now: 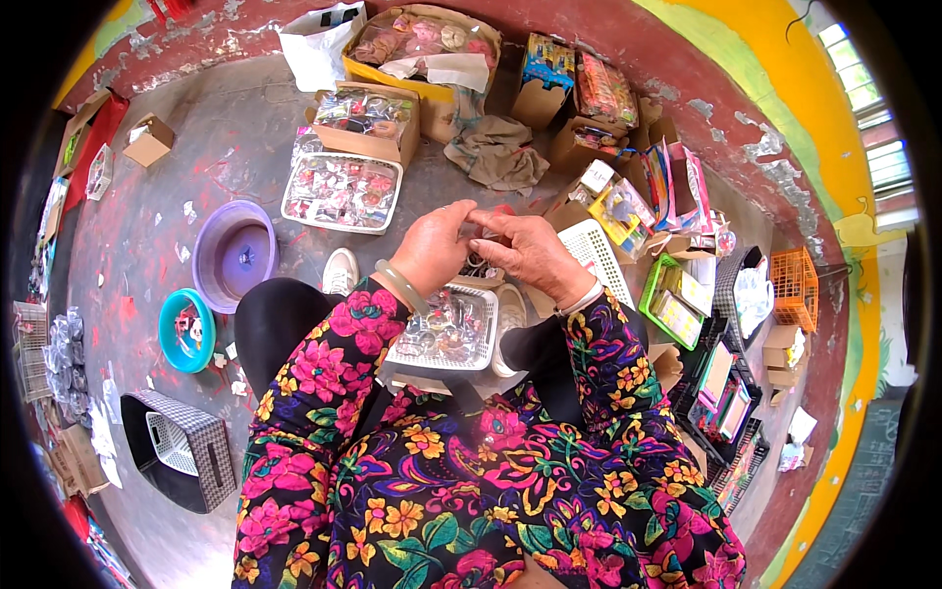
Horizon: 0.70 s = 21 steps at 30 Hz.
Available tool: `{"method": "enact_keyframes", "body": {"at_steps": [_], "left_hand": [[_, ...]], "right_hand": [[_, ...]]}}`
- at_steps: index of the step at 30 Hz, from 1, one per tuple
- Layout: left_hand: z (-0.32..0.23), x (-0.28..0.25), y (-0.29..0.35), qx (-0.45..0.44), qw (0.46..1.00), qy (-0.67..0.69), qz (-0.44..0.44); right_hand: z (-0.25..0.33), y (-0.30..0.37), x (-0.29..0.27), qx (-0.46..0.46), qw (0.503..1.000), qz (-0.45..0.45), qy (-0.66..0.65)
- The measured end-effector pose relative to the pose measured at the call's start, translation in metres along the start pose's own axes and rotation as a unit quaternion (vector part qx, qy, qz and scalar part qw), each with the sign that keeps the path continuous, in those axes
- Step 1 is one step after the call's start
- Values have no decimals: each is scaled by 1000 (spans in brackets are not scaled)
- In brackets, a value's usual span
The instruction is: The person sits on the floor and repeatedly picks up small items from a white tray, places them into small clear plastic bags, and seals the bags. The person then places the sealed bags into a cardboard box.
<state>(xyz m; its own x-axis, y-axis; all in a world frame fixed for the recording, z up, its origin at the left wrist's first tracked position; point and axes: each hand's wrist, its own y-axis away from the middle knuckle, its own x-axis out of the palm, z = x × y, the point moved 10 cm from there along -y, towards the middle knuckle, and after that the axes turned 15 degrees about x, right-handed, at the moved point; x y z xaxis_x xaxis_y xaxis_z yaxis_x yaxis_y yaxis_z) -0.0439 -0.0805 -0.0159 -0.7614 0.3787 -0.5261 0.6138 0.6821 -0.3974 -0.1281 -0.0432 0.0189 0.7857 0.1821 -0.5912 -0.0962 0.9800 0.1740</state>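
My left hand (429, 245), with a pale bangle at its wrist, is raised in front of me, its fingers closed. My right hand (538, 253) meets it from the other side, fingers bent and pinching, the tips of both hands touching. Whatever they hold between them is too small or hidden to make out. Just below the hands, a white plastic basket (488, 346) sits between my feet. Small clear-wrapped packets (442, 332) fill it. Partly covered by my fingers is a dark heap of small items (479, 265) beyond the basket.
Ahead stands another white basket (287, 201) of packets, beside a cardboard box (410, 142). Purple (235, 255) and teal basins (186, 331) lie left, near a checked bin (211, 466). Right are a green basket (648, 304), a black crate (731, 432) and an orange crate (793, 290).
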Motion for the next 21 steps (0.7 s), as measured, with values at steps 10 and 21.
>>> {"method": "enact_keyframes", "body": {"at_steps": [10,21], "left_hand": [[8,7,3,-26,997,67,15],[17,9,6,-46,986,158,-9]], "right_hand": [[-5,-4,-5,50,994,-32,-93],[5,-6,-7,-11,998,-52,27]]}}
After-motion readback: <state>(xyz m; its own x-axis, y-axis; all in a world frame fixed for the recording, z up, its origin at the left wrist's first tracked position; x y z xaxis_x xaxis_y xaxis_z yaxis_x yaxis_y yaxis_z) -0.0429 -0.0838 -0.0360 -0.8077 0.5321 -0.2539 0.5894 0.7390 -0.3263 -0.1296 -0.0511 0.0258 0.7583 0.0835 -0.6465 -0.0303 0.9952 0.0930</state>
